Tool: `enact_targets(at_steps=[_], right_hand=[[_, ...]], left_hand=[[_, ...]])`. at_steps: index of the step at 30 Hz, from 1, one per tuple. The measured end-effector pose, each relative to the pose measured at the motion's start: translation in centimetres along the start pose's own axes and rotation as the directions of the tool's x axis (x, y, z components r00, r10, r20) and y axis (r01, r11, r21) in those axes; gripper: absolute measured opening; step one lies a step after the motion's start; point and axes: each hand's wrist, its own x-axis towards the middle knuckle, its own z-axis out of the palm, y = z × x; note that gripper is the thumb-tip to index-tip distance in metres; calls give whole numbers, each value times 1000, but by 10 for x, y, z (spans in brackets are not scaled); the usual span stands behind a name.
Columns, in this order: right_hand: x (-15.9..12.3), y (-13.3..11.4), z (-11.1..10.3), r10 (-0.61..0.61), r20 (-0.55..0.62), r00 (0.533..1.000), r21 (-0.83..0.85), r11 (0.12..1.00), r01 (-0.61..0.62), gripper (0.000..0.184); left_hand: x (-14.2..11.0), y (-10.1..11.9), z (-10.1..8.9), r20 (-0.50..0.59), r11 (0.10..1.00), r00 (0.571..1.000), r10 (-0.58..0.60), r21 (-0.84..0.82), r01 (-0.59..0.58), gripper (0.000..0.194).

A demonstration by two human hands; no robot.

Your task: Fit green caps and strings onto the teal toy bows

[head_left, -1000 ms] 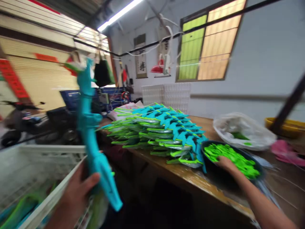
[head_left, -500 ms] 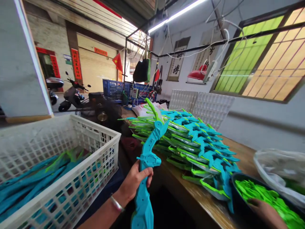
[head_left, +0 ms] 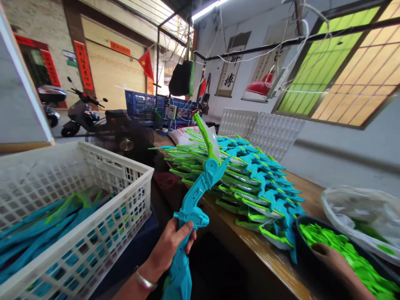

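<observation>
My left hand (head_left: 170,246) is closed around the grip of a teal plastic toy bow (head_left: 193,200) with a green tip, held upright between the crate and the table. My right hand (head_left: 331,258) reaches into a dark bowl (head_left: 301,258) of small bright green plastic pieces (head_left: 353,260); its fingers are curled among them, and what they hold is hidden. A long fanned stack of teal and green bows (head_left: 246,177) lies on the wooden table (head_left: 250,246) just left of the bowl.
A white lattice crate (head_left: 90,233) with several teal bows stands at my left. A clear plastic bag (head_left: 362,216) lies behind the bowl. White trays (head_left: 265,133) lean on the wall. A fan (head_left: 125,141), blue crates and scooters stand beyond.
The view swung left then steadied. My left hand brought the teal bow from over the crate toward the table, its tip now leaning over the stack. My right hand stays in the bowl.
</observation>
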Motion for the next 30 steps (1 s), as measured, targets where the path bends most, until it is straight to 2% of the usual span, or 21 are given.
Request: enact_targets(at_steps=[3, 7, 12, 17, 25, 30], right_hand=[[-4, 3, 2, 65, 172, 983, 108, 991, -84, 22], [-5, 3, 2, 112, 228, 967, 147, 978, -148, 22], [-11, 1, -3, 196, 172, 965, 90, 973, -214, 25], [-17, -2, -7, 287, 93, 953, 35, 956, -292, 17], [-15, -6, -3, 318, 49, 947, 11, 948, -319, 30], [-18, -2, -1, 326, -2, 945, 3, 945, -326, 26]], left_hand=[[-6, -5, -1, -27, 999, 999, -43, 14, 44, 45], [-12, -13, -3, -69, 998, 996, -54, 33, 56, 47], [-13, -27, -7, -116, 997, 992, -52, 41, 58, 47], [-12, -37, -9, -145, 996, 986, -87, -9, 86, 43], [-17, -38, -12, -202, 996, 976, -85, 18, 90, 44], [-19, -39, -12, -197, 997, 977, -78, 8, 81, 43]])
